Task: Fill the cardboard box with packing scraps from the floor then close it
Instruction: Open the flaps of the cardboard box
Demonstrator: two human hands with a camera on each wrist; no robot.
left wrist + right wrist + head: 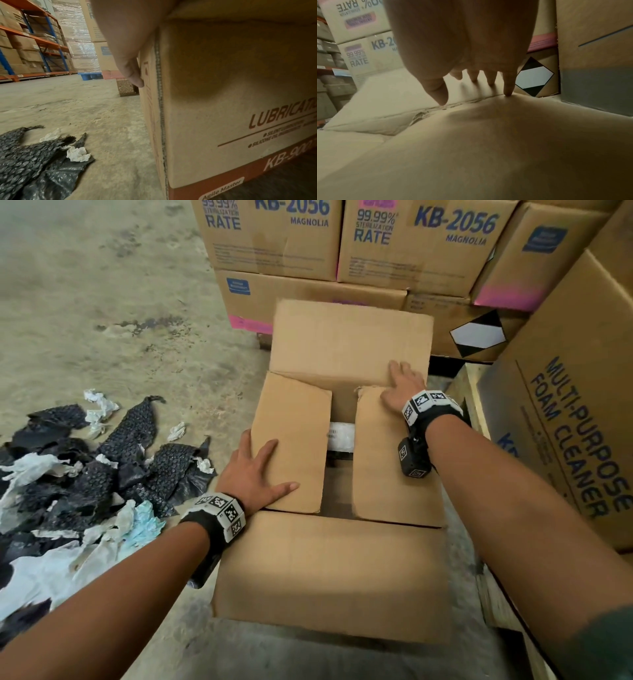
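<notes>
The cardboard box (329, 573) stands on the concrete floor in front of me, its printed side (223, 108) close in the left wrist view. Both short flaps are folded down, with a gap between them that shows a white scrap (340, 436) inside. My left hand (255, 470) lies flat, fingers spread, on the left flap (291, 440). My right hand (400, 386) presses with straight fingers (508, 86) at the far end of the right flap (383, 467), against the upright far flap (349, 344). The near flap hangs toward me. Black bubble wrap and white paper scraps (85, 474) lie on the floor to the left.
Stacked printed cartons (411, 244) stand right behind the box, and a large foam cleaner carton (565, 422) stands close on the right. A wooden pallet edge (493, 604) runs along the box's right side. Warehouse racks (25, 40) are farther left across open floor.
</notes>
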